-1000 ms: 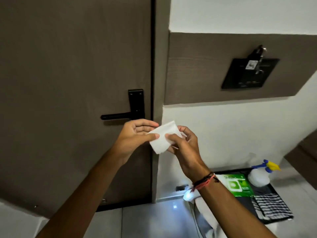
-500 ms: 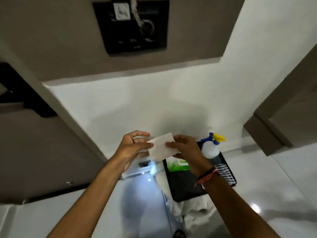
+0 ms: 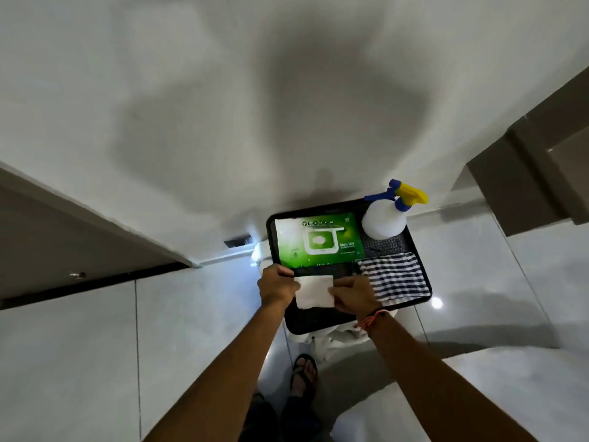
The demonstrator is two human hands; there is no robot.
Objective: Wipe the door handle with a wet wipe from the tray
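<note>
Below, tray (image 3: 424, 283) holds spray bottle (image 3: 384, 223), striped cloth (image 3: 393, 277).

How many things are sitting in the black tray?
3: a green wipes pack at the tray's left, a spray bottle in its far right corner, a striped cloth at its right. The hands may hide more.

left hand (image 3: 276, 287), right hand (image 3: 353, 295) pinching wipe (image 3: 314, 291)

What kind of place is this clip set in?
Probably an indoor hallway or entry of a home or hotel room: glossy floor tiles, a plain white wall, and a cleaning tray set low.
</note>
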